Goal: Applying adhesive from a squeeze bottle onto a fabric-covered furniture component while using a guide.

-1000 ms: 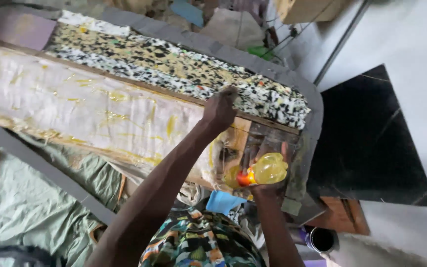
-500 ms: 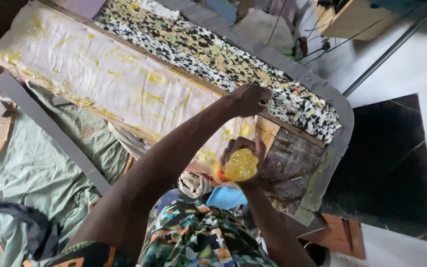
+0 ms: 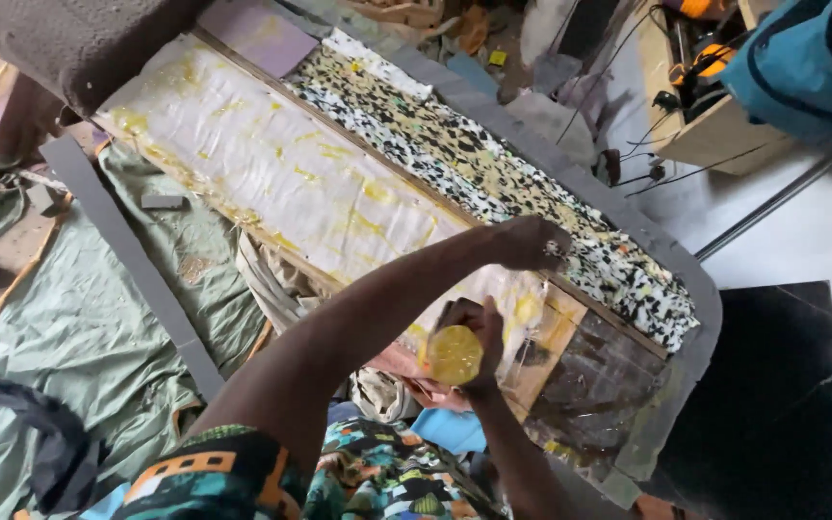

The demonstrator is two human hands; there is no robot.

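Your left hand (image 3: 530,243) reaches out over the long wooden frame (image 3: 570,327) and presses down near its lower right end, at the edge of the white foam padding (image 3: 272,173). The fingers are curled together into a loose fist on the padding; whether they pinch anything you cannot tell from here. It looks like a bracing hold, keeping the padding flat against the frame.

Your right hand (image 3: 469,337) sits closer to your body, just below the left forearm, fingers clamped round a yellow plastic bottle (image 3: 455,354). The bottle's round end faces the camera, so it is tipped toward the frame, likely so it pours onto the bare wood beside the padding. Yellow streaks, probably glue, already run along the white foam.

A strip of black, white and yellow speckled foam (image 3: 493,173) lies along the far side of the frame, touching the white padding. Grey fabric (image 3: 695,308) wraps the far edge and the right end corner. Beyond the white padding's end, the frame shows dark, shiny, bare panels.

A green cloth (image 3: 79,318) is spread on the floor at the left, with a grey strip (image 3: 137,260) laid across it, alongside the frame's near edge. A black slab (image 3: 782,414) lies at the right.
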